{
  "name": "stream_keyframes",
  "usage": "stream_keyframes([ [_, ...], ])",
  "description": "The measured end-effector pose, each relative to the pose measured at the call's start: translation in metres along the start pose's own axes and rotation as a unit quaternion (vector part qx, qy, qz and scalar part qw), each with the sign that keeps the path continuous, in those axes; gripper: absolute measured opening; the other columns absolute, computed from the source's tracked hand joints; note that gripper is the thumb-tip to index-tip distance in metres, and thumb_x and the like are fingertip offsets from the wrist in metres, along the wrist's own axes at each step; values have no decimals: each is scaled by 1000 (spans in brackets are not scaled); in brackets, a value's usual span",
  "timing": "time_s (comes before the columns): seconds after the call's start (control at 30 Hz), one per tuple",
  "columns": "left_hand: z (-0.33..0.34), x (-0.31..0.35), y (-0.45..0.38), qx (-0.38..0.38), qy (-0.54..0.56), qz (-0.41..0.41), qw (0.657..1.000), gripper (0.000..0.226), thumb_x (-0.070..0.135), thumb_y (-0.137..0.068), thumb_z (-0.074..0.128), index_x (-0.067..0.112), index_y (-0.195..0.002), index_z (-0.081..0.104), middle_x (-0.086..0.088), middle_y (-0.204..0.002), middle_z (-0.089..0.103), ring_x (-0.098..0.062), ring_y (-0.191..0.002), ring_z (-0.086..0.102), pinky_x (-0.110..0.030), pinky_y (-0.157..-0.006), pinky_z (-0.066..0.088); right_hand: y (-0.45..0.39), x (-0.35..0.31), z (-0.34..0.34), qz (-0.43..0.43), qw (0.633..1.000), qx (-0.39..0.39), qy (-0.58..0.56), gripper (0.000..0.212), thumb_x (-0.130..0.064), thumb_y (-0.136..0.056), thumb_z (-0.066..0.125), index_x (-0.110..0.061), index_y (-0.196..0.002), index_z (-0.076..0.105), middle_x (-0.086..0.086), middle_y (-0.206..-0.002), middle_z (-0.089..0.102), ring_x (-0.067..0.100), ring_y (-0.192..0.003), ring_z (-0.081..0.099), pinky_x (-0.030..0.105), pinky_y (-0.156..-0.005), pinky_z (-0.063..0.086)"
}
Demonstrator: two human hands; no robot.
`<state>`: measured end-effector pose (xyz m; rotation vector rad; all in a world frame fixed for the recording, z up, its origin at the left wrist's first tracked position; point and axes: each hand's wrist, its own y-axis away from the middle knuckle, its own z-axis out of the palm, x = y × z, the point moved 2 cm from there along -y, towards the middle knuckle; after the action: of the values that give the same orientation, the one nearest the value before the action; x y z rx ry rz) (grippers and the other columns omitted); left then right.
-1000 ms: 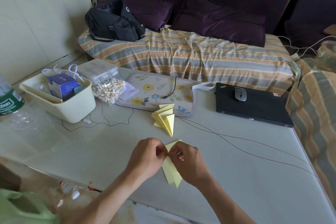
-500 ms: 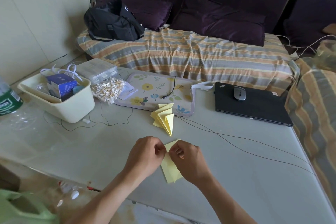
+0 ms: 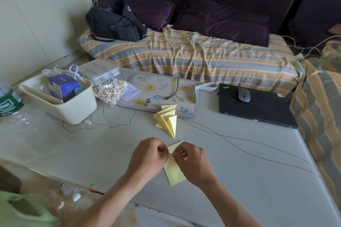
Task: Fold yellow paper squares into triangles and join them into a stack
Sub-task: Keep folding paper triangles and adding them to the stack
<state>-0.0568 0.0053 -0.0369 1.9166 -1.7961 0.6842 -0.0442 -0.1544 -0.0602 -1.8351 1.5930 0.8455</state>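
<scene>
- Left hand [image 3: 147, 156] and right hand [image 3: 192, 162]: fingers curled, both pinching the yellow paper [image 3: 173, 171] at its upper part, near the table [image 3: 92, 153] front edge.
- Stack of folded triangles [image 3: 167, 120]: lies on the table beyond the hands, untouched, just beside the floral mat [image 3: 147, 88].

A pale grey glossy desk [image 3: 249, 180] carries a cream plastic tub [image 3: 73, 108], a bag of cotton swabs [image 3: 110, 92], a floral mat [image 3: 156, 94], a closed black laptop [image 3: 262, 110], thin dark cables [image 3: 239, 142], a stack of folded yellow paper triangles [image 3: 167, 120] and a green-labelled bottle [image 3: 9, 101].
</scene>
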Motion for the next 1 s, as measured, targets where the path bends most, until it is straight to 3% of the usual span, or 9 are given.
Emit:
stream_keyframes([
  [0.2, 1, 0, 1, -25, 10, 10, 1000, 9, 23, -88, 68, 24, -86, 76, 14, -86, 71, -2, -81, 66, -24, -72, 55, 1, 0, 1, -5, 1000, -2, 19, 10, -17, -91, 62, -13, -87, 70, -2, -82, 70, 11, -73, 62, 21, -67, 50],
  [0.4, 1, 0, 1, -11, 4, -1, 1000, 9, 22, -87, 68, 23, -83, 77, 14, -82, 71, -4, -79, 67, -26, -71, 56, 0, 0, -1, 7, 1000, 2, 2, 9, -19, -91, 64, -15, -85, 70, -8, -79, 66, 0, -68, 58, 10, -62, 45],
  [0.6, 1, 0, 0, -22, -5, -12, 1000, 10, 24, -86, 67, 24, -82, 75, 13, -82, 72, -3, -78, 66, -24, -67, 54, 0, 1, 1, 1, 1000, 7, 24, 11, -15, -91, 61, -11, -85, 68, 1, -80, 69, 16, -72, 62, 25, -65, 49],
  [0.7, 4, 2, 2, -52, -2, -8, 999, 9, 26, -86, 68, 23, -86, 76, 13, -85, 73, -4, -80, 67, -25, -70, 56, 3, 0, 2, -8, 1000, -18, 10, 11, -16, -92, 62, -12, -88, 71, -1, -83, 70, 13, -76, 63, 23, -70, 51],
  [0.83, 1, 3, 3, -35, -1, -14, 999, 8, 25, -86, 70, 22, -82, 77, 13, -80, 74, -4, -75, 68, -22, -65, 53, 2, -1, 0, 9, 1000, -11, -7, 10, -17, -92, 63, -14, -87, 71, -7, -80, 68, 1, -70, 59, 11, -65, 46],
  [1.0, -5, 1, 1, -13, 18, -31, 999, 9, 26, -86, 75, 23, -79, 78, 16, -72, 73, 0, -69, 67, -14, -59, 47, 2, -2, -3, 10, 1000, 5, 10, 11, -16, -92, 61, -12, -84, 67, -3, -77, 67, 9, -67, 57, 18, -62, 45],
])
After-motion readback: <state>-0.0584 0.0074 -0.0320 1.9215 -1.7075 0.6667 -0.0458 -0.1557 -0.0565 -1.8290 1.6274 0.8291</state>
